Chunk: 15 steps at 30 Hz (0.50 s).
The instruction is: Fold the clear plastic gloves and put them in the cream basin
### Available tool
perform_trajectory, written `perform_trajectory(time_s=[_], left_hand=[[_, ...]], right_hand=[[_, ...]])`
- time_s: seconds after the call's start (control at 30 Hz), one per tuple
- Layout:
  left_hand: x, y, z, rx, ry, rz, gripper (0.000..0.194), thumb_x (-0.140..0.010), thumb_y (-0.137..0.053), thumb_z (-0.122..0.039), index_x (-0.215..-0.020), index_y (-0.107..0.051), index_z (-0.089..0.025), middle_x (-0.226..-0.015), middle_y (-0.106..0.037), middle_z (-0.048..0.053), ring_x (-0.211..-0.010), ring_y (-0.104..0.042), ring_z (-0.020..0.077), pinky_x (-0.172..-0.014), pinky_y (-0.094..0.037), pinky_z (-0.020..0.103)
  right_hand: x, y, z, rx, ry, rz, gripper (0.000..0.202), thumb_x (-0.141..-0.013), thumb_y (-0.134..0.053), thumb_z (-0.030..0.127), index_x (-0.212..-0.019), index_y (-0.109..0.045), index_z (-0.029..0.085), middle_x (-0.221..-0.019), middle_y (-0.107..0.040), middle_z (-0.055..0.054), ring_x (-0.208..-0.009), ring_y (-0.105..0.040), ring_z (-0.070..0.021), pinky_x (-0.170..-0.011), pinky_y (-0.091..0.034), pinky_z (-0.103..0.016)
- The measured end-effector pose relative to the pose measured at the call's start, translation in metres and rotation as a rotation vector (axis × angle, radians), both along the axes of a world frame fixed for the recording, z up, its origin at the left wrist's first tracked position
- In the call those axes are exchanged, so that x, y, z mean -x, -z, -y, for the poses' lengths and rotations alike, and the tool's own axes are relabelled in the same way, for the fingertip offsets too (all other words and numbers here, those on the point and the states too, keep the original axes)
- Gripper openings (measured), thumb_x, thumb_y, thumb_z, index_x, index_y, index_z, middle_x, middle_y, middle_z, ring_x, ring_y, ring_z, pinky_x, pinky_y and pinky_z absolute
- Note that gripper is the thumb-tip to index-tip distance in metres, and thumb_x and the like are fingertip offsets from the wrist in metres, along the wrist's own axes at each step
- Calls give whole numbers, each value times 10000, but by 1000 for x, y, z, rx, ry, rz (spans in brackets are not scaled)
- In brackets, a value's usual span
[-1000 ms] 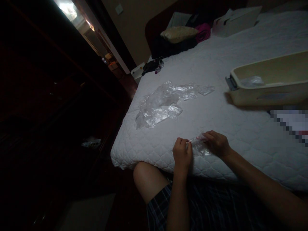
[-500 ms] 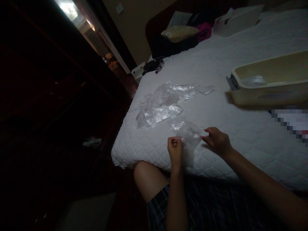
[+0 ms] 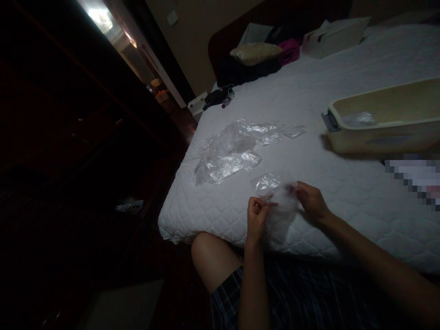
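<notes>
Between my two hands a clear plastic bag [image 3: 283, 208] is stretched just above the near part of the bed. My left hand [image 3: 257, 213] pinches its left side, fingers closed. On the other side my right hand [image 3: 309, 199] grips the bag, with some fingers seen blurred through the film. A shiny flat part of clear plastic [image 3: 268, 182] shows just beyond the hands; whether it belongs to the held bag I cannot tell. Farther off, a loose pile of clear plastic bags [image 3: 230, 149] lies spread on the white quilted bedding [image 3: 206, 213].
An open cream storage bin [image 3: 378, 137] with a grey latch stands on the right, some clear plastic [image 3: 359, 119] inside. At the back are a white box [image 3: 337, 39], a pink roll [image 3: 289, 51] and a pale pillow [image 3: 256, 53]. The bed's left edge drops to a dark floor.
Both hands have shifted slightly right with the bag, which now hangs wider between them. My right hand's fingers have moved behind the film. The pile and bin look unchanged.
</notes>
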<state>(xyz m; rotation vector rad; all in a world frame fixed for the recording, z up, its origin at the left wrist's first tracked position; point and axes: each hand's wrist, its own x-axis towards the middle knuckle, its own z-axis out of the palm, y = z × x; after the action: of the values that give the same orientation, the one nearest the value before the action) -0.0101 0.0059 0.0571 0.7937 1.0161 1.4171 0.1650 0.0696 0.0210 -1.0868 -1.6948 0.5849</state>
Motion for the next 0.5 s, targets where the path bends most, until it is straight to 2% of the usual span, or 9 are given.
perform_trajectory(time_s=[0.1, 0.17, 0.23, 0.37, 0.5], left_hand=[[-1, 2, -1, 4, -4, -10, 453, -665, -790, -404, -716, -384, -208, -964, -716, 44, -847, -690, 174, -805, -469, 293], [-1, 2, -1, 1, -18, -33, 473, -649, -801, -435, -709, -390, -207, -911, -712, 38, -866, -689, 178, -824, -474, 301], [0, 1, -1, 3, -23, -69, 497, -626, -813, -474, -699, -400, -206, -833, -704, 31, -852, -689, 178, -837, -481, 311], [4, -2, -1, 15, -23, -129, 500, -601, -823, -510, -713, -449, -197, -716, -679, 3, -726, -677, 150, -766, -505, 294], [6, -6, 0, 93, 49, -98, 571, -524, -854, -528, -814, -494, -192, -720, -662, -11, -573, -652, 135, -532, -490, 233]], right_hand=[[8, -11, 2, 191, -19, -257, 410, -916, -446, 539, -789, -639, 200, -721, -669, -50, -636, -628, -177, -577, -528, -318], [11, -19, 2, 305, -33, -430, 325, -842, -591, 517, -777, -636, 202, -727, -680, -47, -641, -648, -182, -586, -552, -327], [10, -29, 0, 348, -19, -512, 317, -790, -654, 522, -771, -624, 207, -684, -665, -28, -612, -650, -173, -569, -563, -320], [0, -52, -6, 344, 17, -526, 392, -741, -672, 589, -795, -604, 208, -567, -568, 35, -511, -582, -126, -514, -555, -286], [-12, -72, -8, 373, 59, -454, 442, -691, -712, 598, -813, -599, 189, -557, -518, 51, -412, -464, -79, -361, -396, -211]])
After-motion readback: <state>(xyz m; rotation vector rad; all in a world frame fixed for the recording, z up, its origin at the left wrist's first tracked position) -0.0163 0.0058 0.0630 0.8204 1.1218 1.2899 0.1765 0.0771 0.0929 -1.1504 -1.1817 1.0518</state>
